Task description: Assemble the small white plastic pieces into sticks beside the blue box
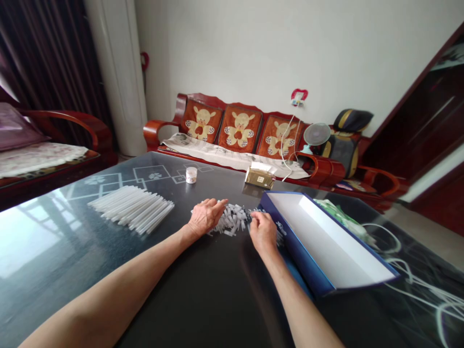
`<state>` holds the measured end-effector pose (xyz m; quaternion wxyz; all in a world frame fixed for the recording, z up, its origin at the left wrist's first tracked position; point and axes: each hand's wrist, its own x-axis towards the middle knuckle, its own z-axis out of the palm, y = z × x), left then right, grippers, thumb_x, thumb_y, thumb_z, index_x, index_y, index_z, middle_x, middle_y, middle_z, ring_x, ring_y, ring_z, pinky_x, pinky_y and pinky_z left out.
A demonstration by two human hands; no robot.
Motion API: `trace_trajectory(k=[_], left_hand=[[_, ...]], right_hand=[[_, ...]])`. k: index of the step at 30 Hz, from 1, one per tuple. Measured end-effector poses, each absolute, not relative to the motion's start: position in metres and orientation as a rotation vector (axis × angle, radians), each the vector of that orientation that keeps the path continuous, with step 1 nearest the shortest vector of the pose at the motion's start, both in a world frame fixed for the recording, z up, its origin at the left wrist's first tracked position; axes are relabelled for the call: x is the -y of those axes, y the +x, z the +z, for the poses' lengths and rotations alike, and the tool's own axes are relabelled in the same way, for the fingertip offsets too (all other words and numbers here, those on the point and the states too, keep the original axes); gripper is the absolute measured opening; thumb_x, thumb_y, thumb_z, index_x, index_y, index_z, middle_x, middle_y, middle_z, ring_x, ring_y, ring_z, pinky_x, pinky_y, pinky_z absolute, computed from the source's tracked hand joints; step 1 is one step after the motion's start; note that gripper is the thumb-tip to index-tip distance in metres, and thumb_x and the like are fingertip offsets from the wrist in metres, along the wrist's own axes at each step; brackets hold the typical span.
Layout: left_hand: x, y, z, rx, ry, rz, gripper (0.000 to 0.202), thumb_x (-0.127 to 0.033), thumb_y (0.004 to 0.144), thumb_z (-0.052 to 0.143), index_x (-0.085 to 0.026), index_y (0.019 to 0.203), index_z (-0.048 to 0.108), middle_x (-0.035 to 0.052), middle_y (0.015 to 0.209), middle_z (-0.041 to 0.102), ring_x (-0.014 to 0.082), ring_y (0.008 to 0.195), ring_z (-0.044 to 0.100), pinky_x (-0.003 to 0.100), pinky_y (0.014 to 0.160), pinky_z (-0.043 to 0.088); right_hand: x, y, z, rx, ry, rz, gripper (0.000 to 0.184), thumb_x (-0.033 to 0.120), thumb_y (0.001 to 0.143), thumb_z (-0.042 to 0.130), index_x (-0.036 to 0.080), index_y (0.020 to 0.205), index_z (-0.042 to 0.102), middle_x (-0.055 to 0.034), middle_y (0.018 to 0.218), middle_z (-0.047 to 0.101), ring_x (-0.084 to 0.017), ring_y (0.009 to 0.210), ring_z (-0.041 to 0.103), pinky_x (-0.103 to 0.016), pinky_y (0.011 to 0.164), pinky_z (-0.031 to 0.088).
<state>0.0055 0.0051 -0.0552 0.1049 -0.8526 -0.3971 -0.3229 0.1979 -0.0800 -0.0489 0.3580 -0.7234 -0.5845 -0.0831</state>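
Observation:
A heap of small white plastic pieces (232, 220) lies on the dark glossy table (203, 290). My left hand (207, 215) rests palm down at the heap's left edge, its index finger reaching right and the others bent. Whatever its fingertips grip is hidden. Just right of the heap, my right hand (263, 231) is closed in a pinch beside small, thin metallic pieces (255, 211). What it pinches is too small to make out. To the left, a row of long, thin translucent white tubes (132, 208) lies side by side.
An open blue box (319, 270) with a white inside stands close to my right forearm. Beyond are a small white cup-like container (191, 175) and a gold tissue box (259, 177). White cables (413, 275) and a green-white bag (342, 217) lie at the right.

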Motion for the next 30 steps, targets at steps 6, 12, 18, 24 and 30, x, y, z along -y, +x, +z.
trace_trajectory(k=[6,12,18,24,30], left_hand=[[-0.004,0.007,-0.058,1.063,-2.535,-0.943,0.038,-0.038,0.097,0.03,-0.028,0.121,0.057,0.0042,0.077,0.058,0.0155,0.073,0.054,0.023,0.06,0.04],[-0.005,0.007,-0.059,1.053,-2.53,-0.931,0.038,-0.038,0.097,0.03,-0.027,0.121,0.057,0.0038,0.077,0.058,0.0153,0.072,0.054,0.023,0.058,0.04],[-0.005,0.008,-0.059,1.025,-2.55,-0.948,0.037,-0.036,0.096,0.031,-0.027,0.121,0.057,0.004,0.077,0.057,0.0151,0.073,0.054,0.022,0.058,0.041],[-0.004,0.007,-0.058,1.026,-2.581,-0.955,0.036,-0.035,0.096,0.032,-0.025,0.121,0.056,0.0046,0.079,0.058,0.0151,0.075,0.055,0.022,0.06,0.042],[-0.004,0.008,-0.057,1.012,-2.564,-1.01,0.033,-0.031,0.096,0.032,-0.019,0.112,0.058,0.005,0.082,0.06,0.016,0.075,0.056,0.024,0.061,0.044]], right_hand=[[0.059,0.227,-0.039,1.568,-2.437,-0.401,0.029,0.014,0.087,0.039,0.012,0.102,0.064,-0.0143,0.098,0.06,-0.024,0.092,0.057,-0.03,0.076,0.042],[0.051,0.224,-0.038,1.572,-2.546,-0.36,0.029,0.015,0.087,0.039,0.014,0.098,0.066,-0.0135,0.096,0.061,-0.024,0.091,0.06,-0.03,0.072,0.042],[0.054,0.224,-0.034,1.564,-2.472,-0.333,0.028,0.015,0.083,0.045,0.014,0.099,0.068,-0.0155,0.096,0.062,-0.023,0.085,0.062,-0.03,0.069,0.044],[0.054,0.223,-0.034,1.581,-2.474,-0.346,0.027,0.012,0.079,0.046,0.012,0.091,0.07,-0.0168,0.09,0.064,-0.022,0.081,0.064,-0.03,0.068,0.044],[0.055,0.221,-0.031,1.539,-2.461,-0.317,0.027,0.013,0.08,0.045,0.012,0.094,0.068,-0.0173,0.093,0.064,-0.024,0.084,0.064,-0.031,0.069,0.044]])
